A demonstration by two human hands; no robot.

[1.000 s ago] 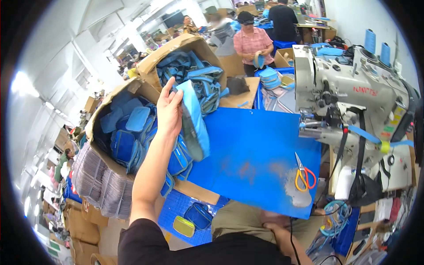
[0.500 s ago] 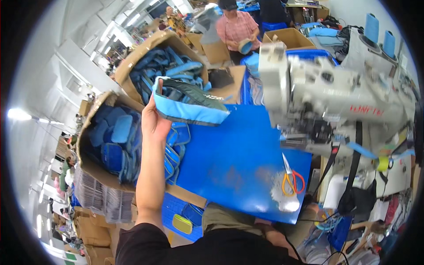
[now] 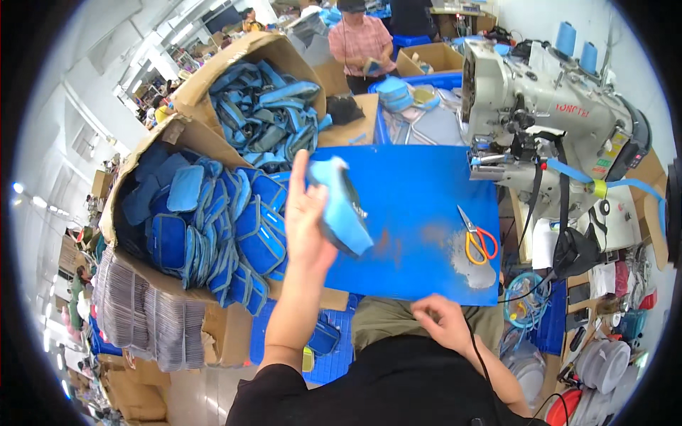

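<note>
My left hand [image 3: 311, 226] is raised over the left part of the blue table [image 3: 405, 263], closed on a curved light blue fabric band [image 3: 346, 214] with a dark edge. The index finger points up while the thumb side and palm press against the band. Motion blurs the band, and its inner side is mostly hidden. Low over my lap, by the table's front edge, is my right hand [image 3: 442, 321]. Its fingers are loosely bent, with a gap to the thumb, and nothing shows in them. Orange-and-red-handled scissors [image 3: 477, 238] lie at the table's right side.
An industrial sewing machine [image 3: 540, 99] stands at the right, with blue tape running to it. Left are a carton [image 3: 117, 184] of blue fabric pouches and another carton [image 3: 190, 92] of blue strips. A blue bin [image 3: 382, 128] stands behind the table. Farther back, a co-worker [image 3: 361, 44] handles a piece.
The fabric band has been turned from lying lengthwise to nearly upright, and has moved right and lower with my left hand. My right hand has lifted from my lap. The view has shifted.
</note>
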